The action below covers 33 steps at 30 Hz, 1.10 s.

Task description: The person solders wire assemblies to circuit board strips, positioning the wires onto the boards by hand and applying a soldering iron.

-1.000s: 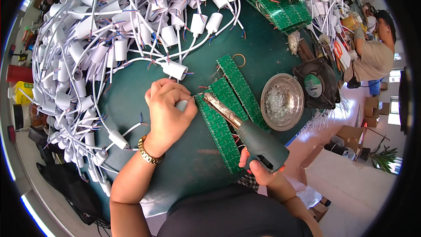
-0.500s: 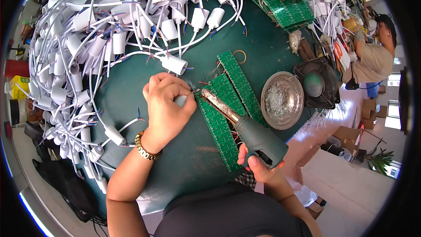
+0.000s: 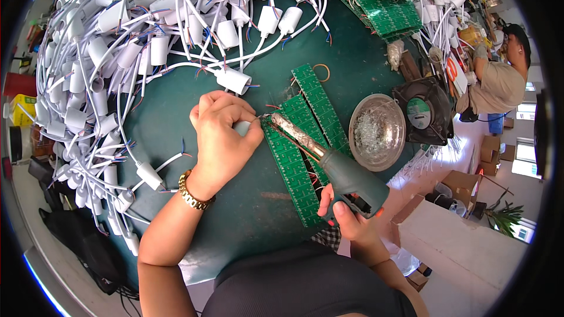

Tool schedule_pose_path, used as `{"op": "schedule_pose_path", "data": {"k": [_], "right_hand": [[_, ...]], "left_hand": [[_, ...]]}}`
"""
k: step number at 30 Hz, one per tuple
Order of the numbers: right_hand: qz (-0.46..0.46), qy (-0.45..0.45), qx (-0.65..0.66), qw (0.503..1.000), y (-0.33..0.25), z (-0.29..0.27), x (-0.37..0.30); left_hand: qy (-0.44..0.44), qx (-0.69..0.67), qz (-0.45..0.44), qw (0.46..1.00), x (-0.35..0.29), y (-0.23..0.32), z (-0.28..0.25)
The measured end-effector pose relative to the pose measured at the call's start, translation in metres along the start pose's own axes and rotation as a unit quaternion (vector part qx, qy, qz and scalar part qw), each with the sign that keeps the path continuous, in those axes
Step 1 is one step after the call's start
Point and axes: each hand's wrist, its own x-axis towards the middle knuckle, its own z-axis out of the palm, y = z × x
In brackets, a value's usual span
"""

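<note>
Pinching a pale piece (image 3: 240,128) in left fingers (image 3: 254,134), gripping a pistol-grip tool (image 3: 355,182) in right fingers (image 3: 345,214).
Brought tip (image 3: 275,118) nearer left fingers since a second ago, at corner of green circuit board (image 3: 296,182); round fan label (image 3: 419,113) too small to read.

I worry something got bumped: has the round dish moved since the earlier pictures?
No; judged against the black fan, the round dish keeps its place, just to the left.

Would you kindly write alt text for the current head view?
A person's right hand holds a dark gun-shaped tool, its tip near the left hand, which holds a white piece. Green circuit boards lie beneath the tool; white corded sockets are heaped at upper left.
</note>
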Motion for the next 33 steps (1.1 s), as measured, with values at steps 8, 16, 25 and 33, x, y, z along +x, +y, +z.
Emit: {"op": "schedule_pose_path", "data": {"k": [8,16,25,33], "right_hand": [[-0.006,0.057,0.161,0.985,0.002,-0.001,-0.005],[0.027,-0.005,0.588,0.809,-0.008,-0.016,-0.006],[0.047,-0.094,0.733,0.672,-0.010,-0.017,-0.008],[0.049,-0.110,0.738,0.664,-0.007,-0.013,-0.010]], "left_hand": [[-0.001,-0.010,-0.007,1.000,0.000,0.000,0.000],[0.001,-0.029,-0.006,1.000,0.000,0.002,-0.001],[-0.009,-0.023,-0.013,1.000,0.001,0.004,-0.002],[0.000,-0.019,0.001,1.000,-0.002,0.003,-0.001]]}}
